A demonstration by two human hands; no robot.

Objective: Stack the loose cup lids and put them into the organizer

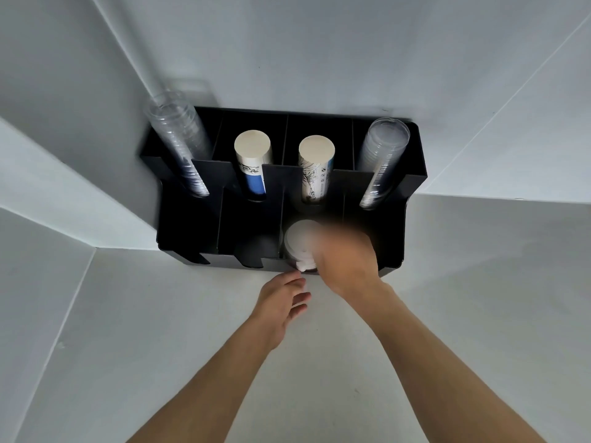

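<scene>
A black organizer [188, 231] stands against the white wall on the white table. In its front row, third compartment from the left, sits a stack of white cup lids [299, 243]. My right hand [347, 262] is blurred and lies over the right side of that stack, fingers around it. My left hand [283, 300] hovers just in front of the organizer's front edge, below the lids, fingers spread and holding nothing. A dark lid stack [256, 249] shows dimly in the second front compartment.
The back row holds two stacks of clear plastic cups [177, 145] [379, 161] at the ends and two stacks of paper cups [252, 161] [315, 166] in the middle. White table surface [192, 346] spreads in front of the organizer.
</scene>
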